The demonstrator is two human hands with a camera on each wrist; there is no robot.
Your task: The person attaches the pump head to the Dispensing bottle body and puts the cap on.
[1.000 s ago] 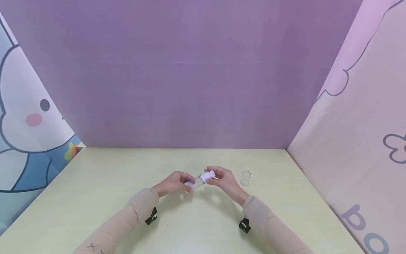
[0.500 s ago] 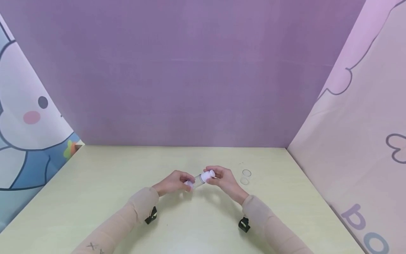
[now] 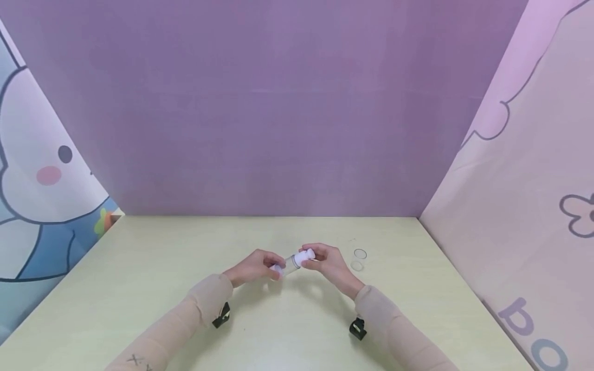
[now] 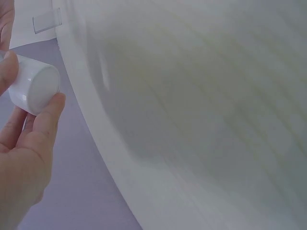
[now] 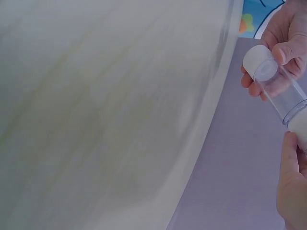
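Both hands hold a small clear bottle (image 3: 291, 265) with white ends, tilted above the table, its right end higher. The left hand (image 3: 257, 267) grips the white base (image 4: 42, 88), thumb on one side and fingers on the other. At the other end, the right hand (image 3: 330, 264) pinches the white top (image 3: 303, 256), which narrows to a small knob. In the right wrist view, the clear body (image 5: 284, 93) looks see-through between the two white parts, and a ring shows beside the top. Part of the top lies outside that view.
A clear open cylinder (image 3: 357, 266), perhaps a cap, lies on the pale table (image 3: 297, 330) to the right of the right hand. A purple panel (image 3: 278, 129) stands behind the table, with printed panels (image 3: 520, 206) at the sides.
The hands and the bottle look almost unmoved over the last second. Only the head view shifts slightly.
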